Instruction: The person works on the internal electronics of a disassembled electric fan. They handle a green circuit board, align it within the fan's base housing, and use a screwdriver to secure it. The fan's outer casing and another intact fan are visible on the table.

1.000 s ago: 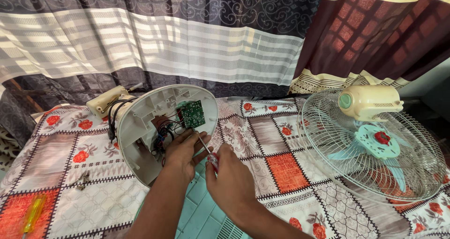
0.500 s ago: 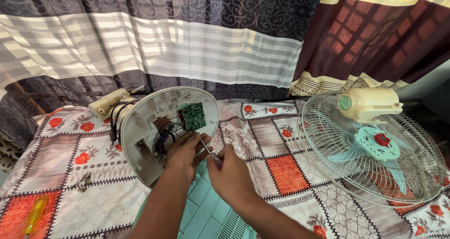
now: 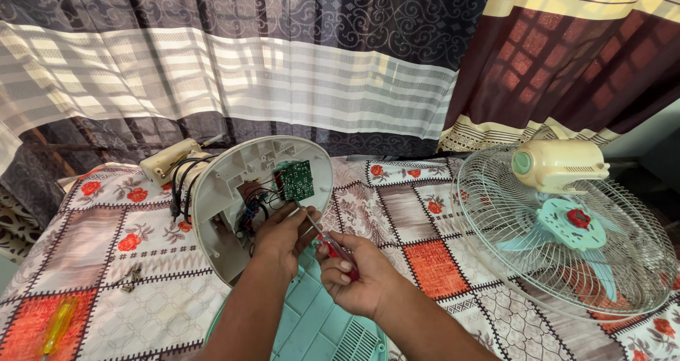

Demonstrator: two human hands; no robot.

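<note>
A round white fan base stands tilted on its edge, its open underside facing me, with a green circuit board and dark wires inside. My left hand grips the lower rim of the base, fingers reaching into the cavity. My right hand holds a red-handled screwdriver, its metal tip pointing up toward the area just below the circuit board. A turquoise plastic cover lies flat under my forearms.
A fan head with wire guard, turquoise blades and cream motor housing lies at the right. A yellow screwdriver rests at the lower left, small screws nearby. Patterned cloth covers the surface; curtains hang behind.
My view has shifted slightly. My right hand has edged closer to the base, bringing the screwdriver tip up beside my left hand's fingers.
</note>
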